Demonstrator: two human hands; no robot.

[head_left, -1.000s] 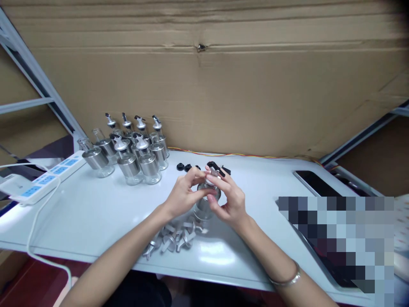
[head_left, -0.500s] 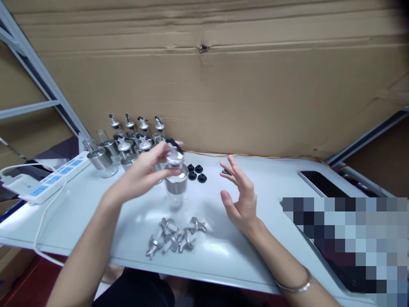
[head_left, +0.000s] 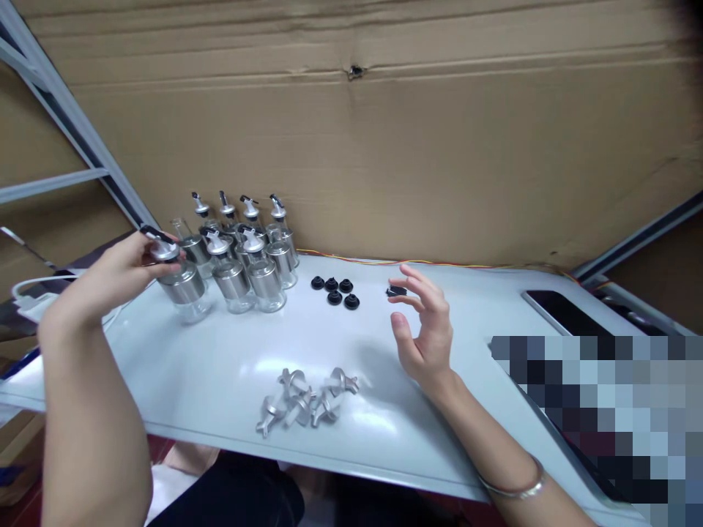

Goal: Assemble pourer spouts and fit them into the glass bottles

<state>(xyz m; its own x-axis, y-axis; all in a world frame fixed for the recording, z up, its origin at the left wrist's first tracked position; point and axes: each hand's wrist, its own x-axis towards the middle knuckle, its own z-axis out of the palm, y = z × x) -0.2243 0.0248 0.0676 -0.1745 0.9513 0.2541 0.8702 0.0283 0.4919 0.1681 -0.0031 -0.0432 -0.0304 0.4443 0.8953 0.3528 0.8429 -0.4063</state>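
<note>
While the left hand (head_left: 118,274) sits far left, its fingers are clamped on the top of a small glass bottle w/ steel sleeve and black-lever pour spout (head_left: 179,282); bottle upright, base at or just above the white surface (head_left: 220,359), can't tell which. It's at the left end of the cluster of matching spouted steel-sleeved glass bottles (head_left: 247,252), just beside the nearest one, at the back-left against the brown cardboard wall (head_left: 384,146). Front-centre: loose pile of silver metal pour spouts (head_left: 307,399), well apart from both hands. Behind it, five black round rubber stoppers (head_left: 335,289) in a group. Right hand (head_left: 425,333) hovers over the surface, palm facing left, fingers apart and curled, holding nothing; small black lever piece (head_left: 396,291) just off its fingertips. Silver bangle (head_left: 513,483) on the right wrist. Dark phone (head_left: 565,315) flat at far right.
</note>
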